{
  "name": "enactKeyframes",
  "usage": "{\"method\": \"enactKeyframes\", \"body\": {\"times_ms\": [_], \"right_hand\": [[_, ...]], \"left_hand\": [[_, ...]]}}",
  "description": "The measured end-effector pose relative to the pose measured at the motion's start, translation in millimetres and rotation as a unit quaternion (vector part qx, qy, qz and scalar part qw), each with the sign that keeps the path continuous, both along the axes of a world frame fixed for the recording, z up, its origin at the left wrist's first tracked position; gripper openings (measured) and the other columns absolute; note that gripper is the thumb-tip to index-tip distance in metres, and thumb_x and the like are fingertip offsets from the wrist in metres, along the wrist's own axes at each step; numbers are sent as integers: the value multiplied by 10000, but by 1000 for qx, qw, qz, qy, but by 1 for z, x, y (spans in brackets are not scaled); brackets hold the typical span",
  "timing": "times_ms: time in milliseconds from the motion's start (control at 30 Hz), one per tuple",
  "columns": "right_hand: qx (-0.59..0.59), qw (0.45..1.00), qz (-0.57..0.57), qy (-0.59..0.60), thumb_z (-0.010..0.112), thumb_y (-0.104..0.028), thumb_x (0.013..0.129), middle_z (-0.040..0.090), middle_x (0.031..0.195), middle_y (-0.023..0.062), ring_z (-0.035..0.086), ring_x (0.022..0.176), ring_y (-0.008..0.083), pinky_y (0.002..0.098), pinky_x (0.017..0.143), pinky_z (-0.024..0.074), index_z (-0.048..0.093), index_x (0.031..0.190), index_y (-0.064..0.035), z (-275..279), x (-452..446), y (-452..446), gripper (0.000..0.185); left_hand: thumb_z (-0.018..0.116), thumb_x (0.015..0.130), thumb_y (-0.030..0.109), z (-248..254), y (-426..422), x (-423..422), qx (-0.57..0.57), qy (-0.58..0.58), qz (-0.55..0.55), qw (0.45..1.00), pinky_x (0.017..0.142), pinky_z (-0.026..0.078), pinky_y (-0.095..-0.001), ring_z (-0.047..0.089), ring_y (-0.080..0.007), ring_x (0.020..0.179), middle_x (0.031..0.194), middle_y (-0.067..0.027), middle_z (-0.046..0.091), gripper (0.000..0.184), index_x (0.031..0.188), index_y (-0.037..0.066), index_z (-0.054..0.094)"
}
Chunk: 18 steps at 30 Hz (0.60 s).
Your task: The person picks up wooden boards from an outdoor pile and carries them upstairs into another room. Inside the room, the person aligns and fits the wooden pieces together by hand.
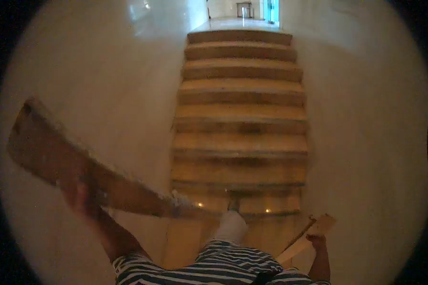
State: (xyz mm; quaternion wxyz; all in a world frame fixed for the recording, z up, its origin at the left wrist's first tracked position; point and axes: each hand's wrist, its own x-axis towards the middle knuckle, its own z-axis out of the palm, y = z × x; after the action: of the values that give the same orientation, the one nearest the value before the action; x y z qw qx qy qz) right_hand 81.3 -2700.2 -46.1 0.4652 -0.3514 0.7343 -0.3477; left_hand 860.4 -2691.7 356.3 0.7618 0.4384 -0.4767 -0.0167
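On the left, a long brown board (123, 192) slants from the upper left down toward the middle, in front of the stairs' lower left. My left hand (81, 197) grips its lower edge, blurred by motion. At the lower right, my right hand (316, 240) is closed round a pale, flat piece (322, 225) that looks like wood. A thin dark strip runs down and left beside it. My striped shirt and one pale trouser leg show at the bottom, with a foot on a low step.
A brown staircase (240, 111) rises ahead between two pale walls, left (109, 71) and right (356, 118). Beyond the top step lies a bright, shiny floor (238, 22) with a small table-like object (245, 9) at the back.
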Motion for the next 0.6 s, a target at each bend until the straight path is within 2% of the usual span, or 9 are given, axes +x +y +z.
{"method": "enactKeyframes", "body": {"times_ms": [67, 100, 167, 267, 333, 367, 467, 533, 600], "right_hand": [[-67, 979, -129, -145, 764, -24, 749, 654, 884, 85, 620, 717, 206, 381, 713, 557, 613, 1096, 5, 46, 31, -56, 379], [-88, 980, -116, -134, 763, -80, 756, 666, 927, 103, 635, 781, 246, 432, 759, 548, 631, 1090, -10, 61, 29, -86, 366], [-129, 981, -95, -113, 762, -192, 770, 690, 1013, 138, 666, 909, 324, 534, 853, 530, 665, 1079, -39, 89, 34, -135, 358], [98, 972, 88, 193, 707, -281, 816, 686, 1053, 158, 634, 1010, 395, 602, 938, 458, 700, 1064, -83, 146, 24, -204, 317], [103, 988, -9, 112, 720, -186, 795, 673, 972, 117, 636, 841, 257, 419, 761, 502, 636, 1104, -26, 209, 48, -271, 357], [97, 992, -40, 70, 726, -166, 787, 672, 955, 107, 637, 810, 224, 376, 726, 513, 620, 1116, -9, 204, 19, -270, 380], [52, 992, -99, -53, 743, -164, 764, 681, 950, 98, 642, 827, 196, 343, 723, 523, 608, 1135, 20, 185, -20, -320, 436], [-58, 937, -15, 345, 761, -186, 742, 690, 966, 116, 642, 884, 211, 359, 752, 522, 603, 1154, 23, 161, -11, -372, 488], [-71, 902, 64, 422, 768, -211, 731, 697, 985, 130, 639, 937, 227, 366, 790, 516, 618, 1146, 20, 137, -38, -432, 498]], "left_hand": [[643, 841, 176, 45, -76, 16, -33, 170, 16, 985, 992, 431, -386, 546, -214, 1151, 1324, -132, 532, 632, 1377, -54, 397], [628, 859, 176, 67, -116, 7, -45, 251, 25, 967, 994, 430, -386, 548, -218, 1154, 1327, -138, 531, 613, 1376, -60, 397], [606, 883, 183, 98, -193, -1, -71, 181, 13, 981, 1001, 427, -388, 544, -233, 1165, 1329, -156, 527, 590, 1375, -67, 398], [629, 868, 196, 143, -302, -6, -49, 86, 29, 995, 991, 437, -386, 549, -244, 1155, 1321, -159, 534, 598, 1365, -57, 415], [645, 858, 205, 165, -365, -4, -25, 42, 68, 996, 984, 443, -385, 553, -251, 1148, 1315, -161, 538, 603, 1359, -50, 427], [653, 853, 209, 153, -353, -48, -19, 23, 82, 996, 980, 446, -384, 555, -254, 1145, 1313, -162, 540, 605, 1355, -47, 433], [676, 837, 222, 190, -446, -33, 8, -38, 141, 989, 969, 456, -382, 560, -265, 1135, 1304, -165, 546, 613, 1345, -38, 451], [692, 827, 231, 219, -510, -16, 32, -73, 193, 978, 962, 462, -381, 564, -272, 1128, 1299, -167, 550, 619, 1339, -31, 463], [708, 817, 239, 246, -552, -18, 55, -97, 252, 961, 955, 469, -380, 567, -279, 1121, 1293, -169, 554, 624, 1332, -25, 475]]}}
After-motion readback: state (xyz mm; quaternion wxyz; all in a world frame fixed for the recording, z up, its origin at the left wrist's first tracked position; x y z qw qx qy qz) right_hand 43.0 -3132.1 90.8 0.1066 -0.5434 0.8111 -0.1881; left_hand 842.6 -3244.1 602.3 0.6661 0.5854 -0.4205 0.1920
